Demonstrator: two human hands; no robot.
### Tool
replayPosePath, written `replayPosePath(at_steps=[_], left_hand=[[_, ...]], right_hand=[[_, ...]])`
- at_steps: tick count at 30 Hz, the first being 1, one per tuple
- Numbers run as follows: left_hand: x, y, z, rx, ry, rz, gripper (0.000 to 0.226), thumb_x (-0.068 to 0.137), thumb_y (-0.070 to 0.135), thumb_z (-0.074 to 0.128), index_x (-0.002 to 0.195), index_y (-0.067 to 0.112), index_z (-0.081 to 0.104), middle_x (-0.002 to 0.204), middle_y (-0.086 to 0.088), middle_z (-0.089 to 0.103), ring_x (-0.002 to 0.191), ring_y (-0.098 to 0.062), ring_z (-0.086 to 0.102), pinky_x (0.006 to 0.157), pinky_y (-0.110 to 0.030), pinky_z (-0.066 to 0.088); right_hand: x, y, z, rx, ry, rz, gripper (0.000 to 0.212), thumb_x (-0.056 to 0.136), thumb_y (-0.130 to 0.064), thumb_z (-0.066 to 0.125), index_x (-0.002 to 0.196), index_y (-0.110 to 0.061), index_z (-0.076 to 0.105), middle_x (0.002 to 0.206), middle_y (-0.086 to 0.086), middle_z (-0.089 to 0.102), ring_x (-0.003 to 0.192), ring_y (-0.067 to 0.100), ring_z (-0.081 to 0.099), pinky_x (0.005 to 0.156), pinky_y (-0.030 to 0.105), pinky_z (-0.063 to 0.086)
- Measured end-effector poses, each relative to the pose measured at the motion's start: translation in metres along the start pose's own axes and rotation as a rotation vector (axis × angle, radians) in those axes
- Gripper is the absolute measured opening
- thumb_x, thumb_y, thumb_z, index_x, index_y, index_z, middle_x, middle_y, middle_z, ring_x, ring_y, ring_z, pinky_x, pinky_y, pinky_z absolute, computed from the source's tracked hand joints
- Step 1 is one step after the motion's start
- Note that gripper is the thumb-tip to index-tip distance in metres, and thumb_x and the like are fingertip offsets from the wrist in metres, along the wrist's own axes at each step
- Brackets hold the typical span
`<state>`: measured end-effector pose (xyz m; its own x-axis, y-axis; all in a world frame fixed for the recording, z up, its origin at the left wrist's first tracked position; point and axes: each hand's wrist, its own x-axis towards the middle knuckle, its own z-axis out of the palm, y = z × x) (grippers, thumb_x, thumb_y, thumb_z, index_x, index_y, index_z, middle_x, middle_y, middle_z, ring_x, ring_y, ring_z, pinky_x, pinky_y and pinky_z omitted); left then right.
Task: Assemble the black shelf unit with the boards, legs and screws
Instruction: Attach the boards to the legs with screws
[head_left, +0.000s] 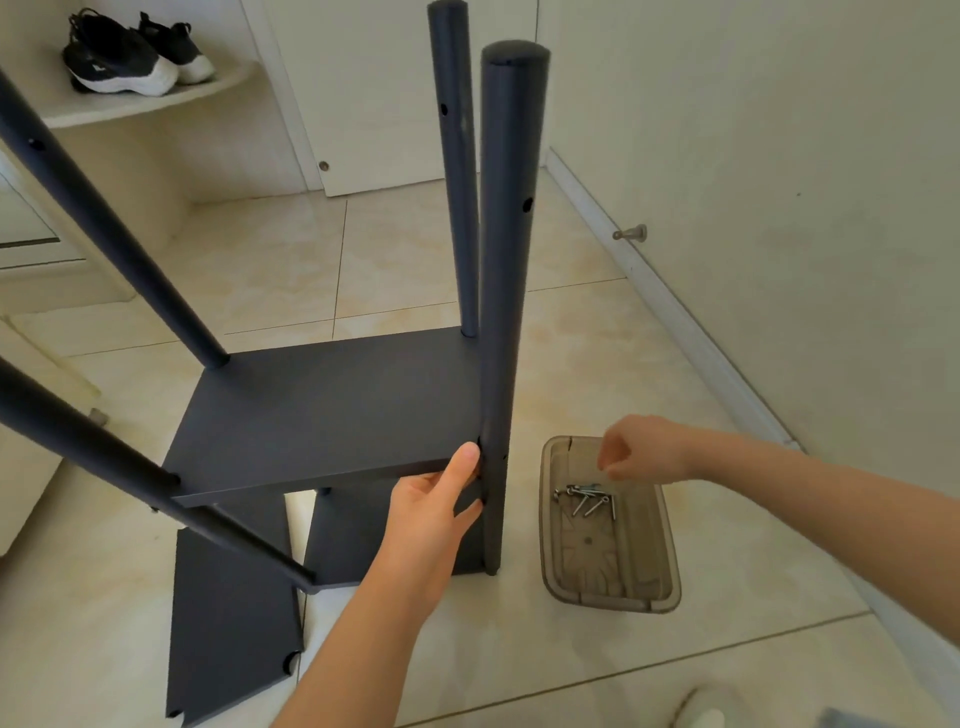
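1. On the tiled floor (571, 675), the black shelf unit's board (322, 410) is sitting between upright legs.
2. The left hand (431, 514) is gripping the board's near right corner, thumb beside the near right leg (506, 260).
3. The right hand (639, 449) is hovering above the tray (670, 582) of screws (584, 501), fingertips bunched; whether it is pinching a screw, I cannot tell.

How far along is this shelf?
Done: four legs stand around the bottom board. In hand: the left hand holds a second board against the near leg; the right hand hovers over screws in the tray. Left: screwing it in, then the spare board.
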<state>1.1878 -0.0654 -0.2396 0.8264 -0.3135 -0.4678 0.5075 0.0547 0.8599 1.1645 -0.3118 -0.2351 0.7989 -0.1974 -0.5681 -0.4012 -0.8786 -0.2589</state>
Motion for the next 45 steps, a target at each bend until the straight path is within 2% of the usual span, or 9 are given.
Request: replayPosePath(at_steps=[8, 13, 19, 23, 30, 33, 36, 38, 45], left_hand=[[0.003, -0.003, 0.004, 0.008, 0.000, 0.050, 0.048, 0.078, 0.044, 0.060, 0.106, 0.005, 0.066, 0.109, -0.004, 0.076, 0.112, -0.013, 0.068, 0.112, -0.053, 0.042], [0.004, -0.003, 0.007, 0.032, 0.006, 0.060, 0.047, 0.078, 0.044, 0.055, 0.106, 0.010, 0.069, 0.106, -0.001, 0.077, 0.106, -0.007, 0.070, 0.113, -0.053, 0.040], [0.005, -0.001, 0.010, 0.037, 0.019, 0.051, 0.043, 0.080, 0.041, 0.053, 0.103, 0.008, 0.069, 0.108, -0.002, 0.077, 0.107, -0.008, 0.070, 0.113, -0.056, 0.039], [0.006, -0.001, 0.010, 0.050, 0.034, 0.059, 0.039, 0.081, 0.040, 0.052, 0.101, 0.011, 0.070, 0.108, 0.000, 0.077, 0.108, -0.009, 0.070, 0.111, -0.055, 0.041], [0.003, 0.000, 0.010, 0.055, 0.021, 0.052, 0.041, 0.082, 0.040, 0.053, 0.106, 0.012, 0.070, 0.111, 0.001, 0.076, 0.108, -0.008, 0.070, 0.110, -0.052, 0.042], [0.002, 0.001, 0.010, 0.054, 0.011, 0.046, 0.043, 0.080, 0.040, 0.054, 0.108, 0.011, 0.069, 0.110, 0.002, 0.077, 0.106, -0.006, 0.070, 0.106, -0.048, 0.045], [0.002, 0.001, 0.010, 0.057, 0.017, 0.035, 0.043, 0.079, 0.041, 0.055, 0.106, 0.011, 0.069, 0.106, 0.004, 0.077, 0.102, -0.003, 0.071, 0.099, -0.042, 0.046], [0.003, 0.000, 0.008, 0.059, 0.018, 0.029, 0.039, 0.078, 0.041, 0.057, 0.101, 0.011, 0.067, 0.105, 0.003, 0.077, 0.102, -0.003, 0.071, 0.098, -0.041, 0.047], [0.005, -0.001, 0.006, 0.045, 0.033, 0.020, 0.022, 0.089, 0.036, 0.060, 0.084, 0.016, 0.067, 0.098, 0.003, 0.078, 0.107, -0.012, 0.070, 0.107, -0.046, 0.045]], right_hand=[[0.099, 0.044, 0.113, 0.138, 0.009, 0.167, 0.023, 0.096, -0.014, 0.054, 0.116, -0.007, 0.063, 0.112, 0.012, 0.064, 0.106, 0.029, 0.061, 0.078, 0.029, 0.046], [0.128, 0.055, 0.150, 0.061, 0.089, 0.105, 0.039, 0.098, -0.003, 0.042, 0.137, -0.007, 0.049, 0.139, 0.016, 0.047, 0.122, 0.034, 0.052, 0.102, 0.040, 0.046], [0.142, 0.068, 0.169, -0.118, 0.108, 0.004, 0.037, 0.095, 0.001, 0.047, 0.131, -0.007, 0.050, 0.141, 0.015, 0.039, 0.119, 0.034, 0.049, 0.099, 0.040, 0.047], [0.147, 0.068, 0.176, -0.121, 0.121, 0.018, 0.049, 0.096, 0.001, 0.048, 0.143, -0.009, 0.039, 0.145, 0.017, 0.040, 0.127, 0.034, 0.047, 0.103, 0.042, 0.045], [0.143, 0.062, 0.179, -0.137, 0.122, 0.113, 0.036, 0.095, 0.002, 0.048, 0.129, -0.007, 0.055, 0.129, 0.013, 0.054, 0.117, 0.031, 0.055, 0.091, 0.041, 0.052], [0.140, 0.060, 0.174, -0.007, 0.122, 0.177, 0.025, 0.096, -0.001, 0.048, 0.118, -0.007, 0.059, 0.120, 0.013, 0.060, 0.106, 0.029, 0.061, 0.083, 0.037, 0.053], [0.135, 0.052, 0.165, 0.214, 0.173, 0.232, 0.008, 0.097, -0.009, 0.053, 0.090, -0.011, 0.056, 0.095, 0.011, 0.063, 0.088, 0.027, 0.062, 0.073, 0.033, 0.050], [0.128, 0.043, 0.162, 0.390, 0.225, 0.238, 0.015, 0.094, -0.010, 0.057, 0.081, -0.014, 0.052, 0.085, 0.006, 0.056, 0.083, 0.024, 0.056, 0.070, 0.031, 0.045], [0.069, -0.002, 0.133, 1.129, 0.447, 0.266, 0.014, 0.092, -0.006, 0.063, 0.105, -0.009, 0.068, 0.092, 0.008, 0.070, 0.085, 0.021, 0.069, 0.071, 0.028, 0.058]])
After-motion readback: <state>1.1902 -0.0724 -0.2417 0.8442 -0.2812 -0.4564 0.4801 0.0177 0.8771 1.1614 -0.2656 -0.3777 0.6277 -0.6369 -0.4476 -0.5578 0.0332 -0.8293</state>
